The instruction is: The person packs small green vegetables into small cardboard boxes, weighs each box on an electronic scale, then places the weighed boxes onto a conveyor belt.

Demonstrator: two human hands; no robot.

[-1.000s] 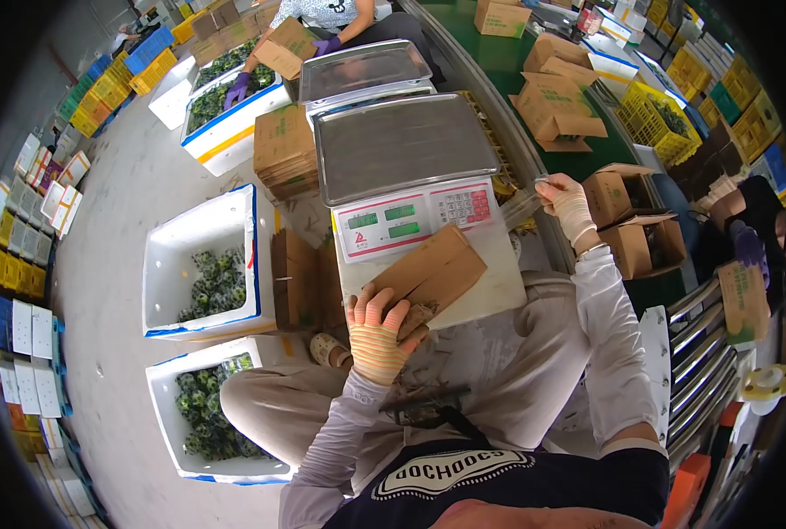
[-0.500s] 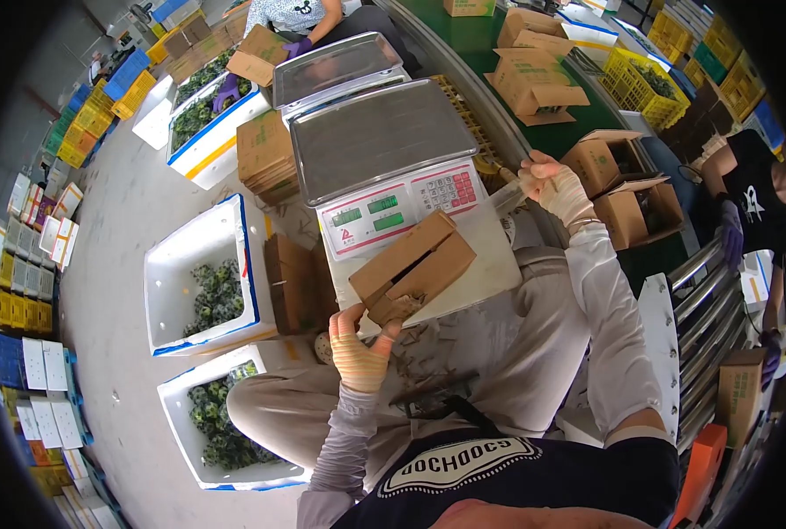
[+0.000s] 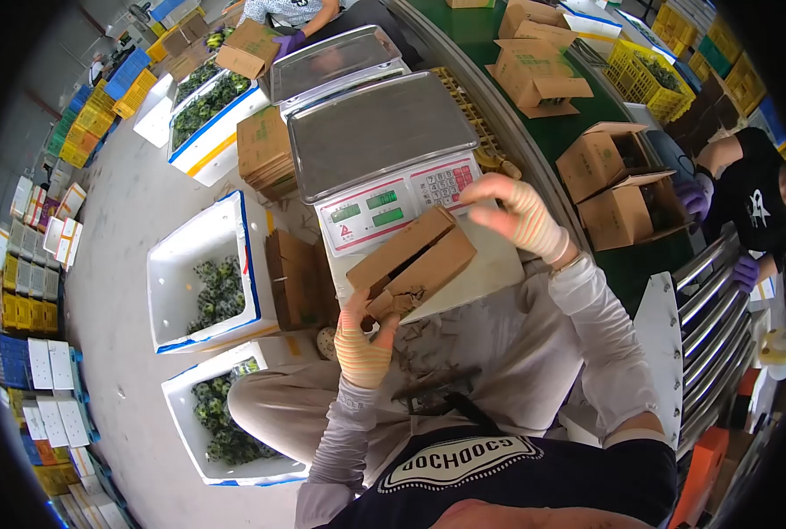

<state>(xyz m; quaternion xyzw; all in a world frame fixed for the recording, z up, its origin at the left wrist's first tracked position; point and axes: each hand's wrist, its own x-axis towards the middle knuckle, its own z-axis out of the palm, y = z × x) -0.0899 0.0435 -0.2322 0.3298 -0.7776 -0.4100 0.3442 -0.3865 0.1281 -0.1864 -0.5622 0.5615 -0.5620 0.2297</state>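
Observation:
A long brown cardboard box [image 3: 428, 267] lies tilted on the white surface in front of the scale [image 3: 384, 132], a dark gap along its top. My left hand [image 3: 362, 348], in a striped glove with bare fingertips, has its fingers round the box's near left end, where the cardboard is crumpled. My right hand [image 3: 521, 216], in a similar glove, hovers over the scale's keypad side, past the box's right end. Its thumb and fingers are apart with nothing between them. Green digits show on the scale's display [image 3: 382, 201].
White foam boxes [image 3: 168, 300] of dark green produce stand at left beside flattened cartons [image 3: 265, 152]. Open cartons [image 3: 606, 163] sit on the green conveyor [image 3: 534, 132] at right. Metal rollers [image 3: 715, 326] are at far right. Two co-workers in purple gloves [image 3: 292, 42] are nearby.
My right hand has come down and left towards the box, its fingers opened; the clear strip it held is no longer visible. The right co-worker's hands have moved, one now at the open cartons.

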